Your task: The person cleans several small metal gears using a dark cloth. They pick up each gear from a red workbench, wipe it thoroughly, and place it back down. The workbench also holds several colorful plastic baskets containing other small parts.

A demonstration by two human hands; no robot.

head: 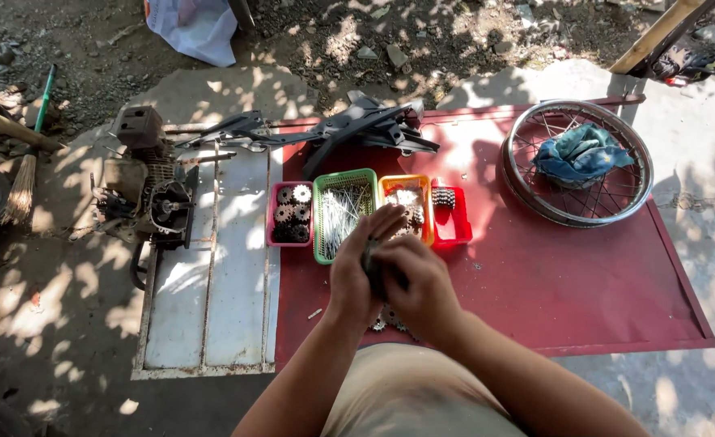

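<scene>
Both hands (390, 275) meet, clasping what seems a dark part (371, 263) above sprockets (386, 321).

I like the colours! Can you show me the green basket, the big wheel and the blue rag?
green basket (318, 220), head view, on its left wall.
wheel rim (535, 212), head view, on the lower-left metal rim.
blue rag (580, 155), head view, on its crumpled middle.

Upper right of the frame you've got a spoked wheel rim (577, 162) lying flat on the red sheet (584, 283), with a blue rag (580, 154) bunched up inside it. Over on the left sits a grimy engine block (147, 190) beside the pale metal panel (212, 291). A broom (25, 174) lies at the far left edge, and a white bag (195, 28) sits top left.
</scene>
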